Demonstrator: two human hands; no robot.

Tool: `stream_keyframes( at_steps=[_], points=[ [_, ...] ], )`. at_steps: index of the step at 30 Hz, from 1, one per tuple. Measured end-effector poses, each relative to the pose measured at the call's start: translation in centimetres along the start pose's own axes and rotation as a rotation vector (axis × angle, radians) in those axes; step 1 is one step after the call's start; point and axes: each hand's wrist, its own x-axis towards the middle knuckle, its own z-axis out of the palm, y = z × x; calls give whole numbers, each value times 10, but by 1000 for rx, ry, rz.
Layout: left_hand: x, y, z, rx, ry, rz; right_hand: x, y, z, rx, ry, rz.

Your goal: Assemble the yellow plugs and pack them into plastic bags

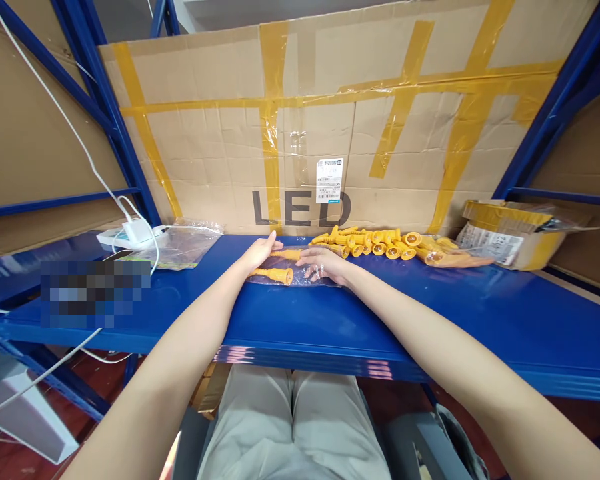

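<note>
A clear plastic bag (pixel 307 276) lies near the middle of the blue shelf, with yellow horn-shaped plastic pieces (pixel 279 275) in or under its film. My left hand (pixel 261 255) is around the bag's left end, thumb uppermost, beside the narrow ends of the pieces. On the bag's right part, my right hand (pixel 325 264) has its fingers bent and gripping the film. Just behind my right hand is a pile of similar yellow pieces (pixel 379 248), several with round open ends facing me. Both palms are hidden.
A filled bag of yellow pieces (pixel 433 257) and an opened carton (pixel 510 233) stand at the right. Flat plastic bags (pixel 193 247), a white power strip (pixel 115 238) and cables are at the left. A large taped cardboard sheet (pixel 220 160) walls off the back.
</note>
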Motion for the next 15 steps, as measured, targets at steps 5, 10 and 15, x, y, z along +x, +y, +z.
stream_keyframes(
  at_steps=[5, 10, 15],
  points=[
    [-4, 6, 0, 122, 1, 48, -4, -3, 0, -26, -39, 10],
    [-16, 26, 2, 487, -95, -3, -3, -2, 2, -43, -89, -1],
    [-17, 28, 5, 575, -212, -25, 0, -3, 2, -45, -74, -37]
  ],
)
